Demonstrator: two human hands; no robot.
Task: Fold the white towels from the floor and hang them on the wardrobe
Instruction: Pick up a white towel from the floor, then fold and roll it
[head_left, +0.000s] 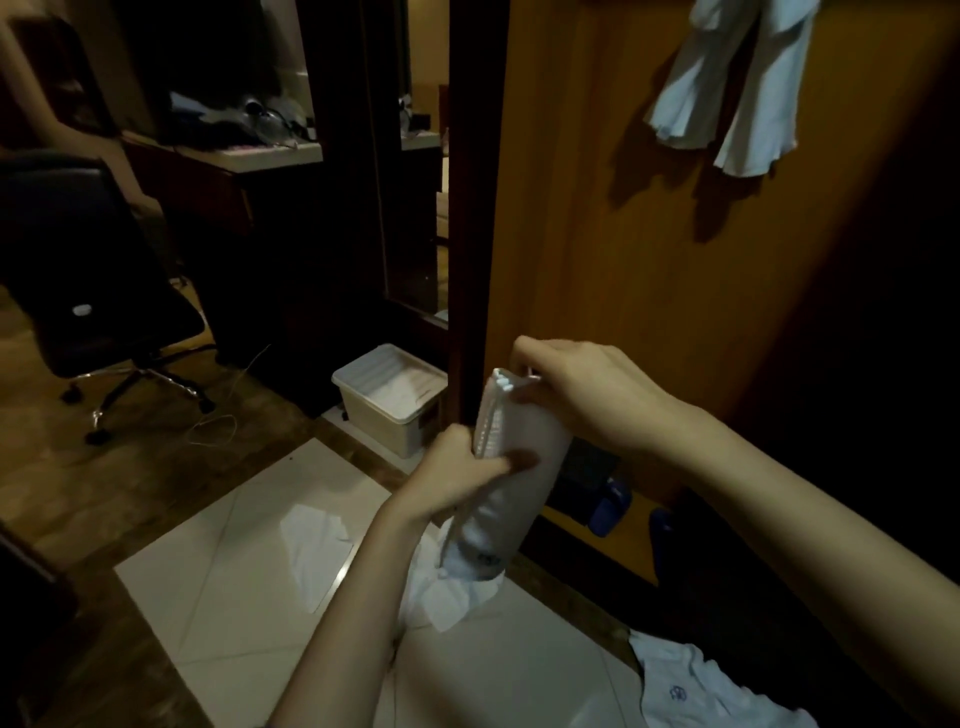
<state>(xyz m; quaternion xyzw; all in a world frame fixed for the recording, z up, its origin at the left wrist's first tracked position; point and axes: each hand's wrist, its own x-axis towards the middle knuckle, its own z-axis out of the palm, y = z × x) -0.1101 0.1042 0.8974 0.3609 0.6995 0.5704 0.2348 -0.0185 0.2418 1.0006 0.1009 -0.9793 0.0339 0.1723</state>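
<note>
A folded white towel (511, 483) hangs upright between my hands in front of the wooden wardrobe (649, 249). My right hand (582, 387) pinches its top edge. My left hand (462, 470) grips its left side at mid-height, thumb across the front. More white towels lie on the tiled floor: one (317, 545) left of my forearm, one (452, 597) under the held towel, one (696, 686) at the lower right. Two white towels (727, 93) hang high on the wardrobe door.
A white lidded plastic box (389, 395) stands on the floor by the wardrobe's left edge. A black office chair (98, 291) is at the left, a desk (234, 156) with clutter behind it. Blue slippers (610, 506) sit at the wardrobe's base.
</note>
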